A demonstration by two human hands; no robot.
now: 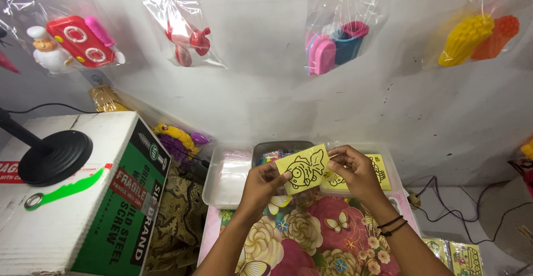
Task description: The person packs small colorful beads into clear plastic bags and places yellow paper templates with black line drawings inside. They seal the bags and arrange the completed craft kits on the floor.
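I hold a small yellow card with a black fish outline [303, 169] up in front of me. My left hand [262, 186] grips its lower left corner and my right hand [352, 170] pinches its upper right edge. Black bands circle my right wrist. Behind the card stand three low plastic trays: a clear one with clear sleeves [225, 181], a dark one with colourful small items [275, 148], and one with more yellow cards [385, 171].
A flowered cloth [311, 237] covers the surface below. A cardboard box [83, 198] at left carries a black round stand base [54, 157] and a green tool. Bagged plastic toys [78, 40] hang on the wall. Cables [449, 209] and more cards [465, 258] lie at right.
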